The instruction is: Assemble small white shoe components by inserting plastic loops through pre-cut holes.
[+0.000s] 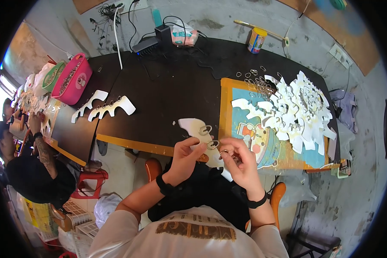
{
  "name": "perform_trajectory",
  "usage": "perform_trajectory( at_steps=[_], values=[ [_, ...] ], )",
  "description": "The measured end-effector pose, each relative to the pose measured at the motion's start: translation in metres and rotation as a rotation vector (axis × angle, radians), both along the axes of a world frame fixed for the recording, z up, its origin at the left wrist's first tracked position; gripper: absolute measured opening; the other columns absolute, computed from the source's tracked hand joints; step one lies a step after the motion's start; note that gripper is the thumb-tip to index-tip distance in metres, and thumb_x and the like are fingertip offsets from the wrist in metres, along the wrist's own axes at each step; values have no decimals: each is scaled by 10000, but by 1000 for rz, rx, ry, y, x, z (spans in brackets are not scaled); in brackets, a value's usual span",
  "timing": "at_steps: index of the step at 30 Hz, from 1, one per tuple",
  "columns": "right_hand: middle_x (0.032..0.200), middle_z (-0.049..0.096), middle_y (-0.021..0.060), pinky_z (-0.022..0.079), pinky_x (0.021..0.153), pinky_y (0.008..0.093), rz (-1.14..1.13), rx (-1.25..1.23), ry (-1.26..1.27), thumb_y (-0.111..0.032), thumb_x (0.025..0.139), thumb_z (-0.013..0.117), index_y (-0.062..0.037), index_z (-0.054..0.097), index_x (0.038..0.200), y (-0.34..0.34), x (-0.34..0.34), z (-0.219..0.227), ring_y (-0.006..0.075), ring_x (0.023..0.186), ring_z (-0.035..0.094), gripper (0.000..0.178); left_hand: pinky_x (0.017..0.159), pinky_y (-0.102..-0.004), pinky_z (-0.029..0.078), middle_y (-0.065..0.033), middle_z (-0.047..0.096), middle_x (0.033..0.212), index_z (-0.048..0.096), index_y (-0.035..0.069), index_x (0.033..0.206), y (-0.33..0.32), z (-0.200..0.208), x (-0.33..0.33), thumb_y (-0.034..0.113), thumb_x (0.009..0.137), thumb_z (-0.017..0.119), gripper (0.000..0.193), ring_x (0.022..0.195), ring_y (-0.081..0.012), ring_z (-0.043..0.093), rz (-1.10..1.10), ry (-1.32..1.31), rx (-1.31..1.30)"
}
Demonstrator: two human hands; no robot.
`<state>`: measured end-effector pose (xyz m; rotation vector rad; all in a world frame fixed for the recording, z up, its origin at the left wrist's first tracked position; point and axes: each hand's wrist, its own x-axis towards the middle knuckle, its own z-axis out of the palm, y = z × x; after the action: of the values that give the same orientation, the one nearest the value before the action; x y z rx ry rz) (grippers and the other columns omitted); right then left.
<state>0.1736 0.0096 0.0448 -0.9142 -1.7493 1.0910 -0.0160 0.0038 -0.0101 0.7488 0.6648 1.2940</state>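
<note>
Just off the table's near edge, my left hand pinches a white scalloped strip with metal rings along it. One oval metal ring stands up from its upper part, and another sits by my left fingertips. My right hand is closed beside the strip's lower part, with a small metal ring between thumb and fingers. The fingers partly hide where that ring meets the strip. To the right lies a large heap of similar white strips carrying metal rings, with loose metal rings at its upper left.
Two ringed white strips lie on the dark table at left. A pink basket and a green basket hold metal pieces. Behind are a yellow can, tissues and cables. Another person sits at far left.
</note>
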Motion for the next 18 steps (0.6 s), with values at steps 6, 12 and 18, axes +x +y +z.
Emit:
perform_trajectory(
  at_steps=[6, 12, 18],
  values=[
    [832, 641, 60, 463, 672, 236, -164, 83, -85, 34, 862, 614, -20, 660, 1071, 2, -11, -2, 118, 744, 602, 220, 785, -239, 530, -109, 673, 1109, 672, -44, 1048, 2, 2, 2, 25, 915, 636, 154, 974, -118, 636, 112, 119, 92],
    [767, 629, 110, 464, 584, 307, -313, 256, -226, 7, 814, 675, -33, 663, 962, 3, -25, -19, 228, 634, 624, 154, 696, -195, 502, -54, 594, 1053, 669, -41, 977, 5, -5, 10, 1, 877, 678, 109, 869, -74, 595, 243, 296, 123],
    [776, 620, 116, 459, 540, 299, -391, 260, -175, 28, 805, 687, -16, 659, 913, 2, -33, -27, 233, 622, 626, 120, 625, -191, 464, -36, 476, 1042, 655, -30, 976, 7, -9, 7, -5, 851, 704, 137, 788, -57, 540, 286, 414, 161]
  ],
)
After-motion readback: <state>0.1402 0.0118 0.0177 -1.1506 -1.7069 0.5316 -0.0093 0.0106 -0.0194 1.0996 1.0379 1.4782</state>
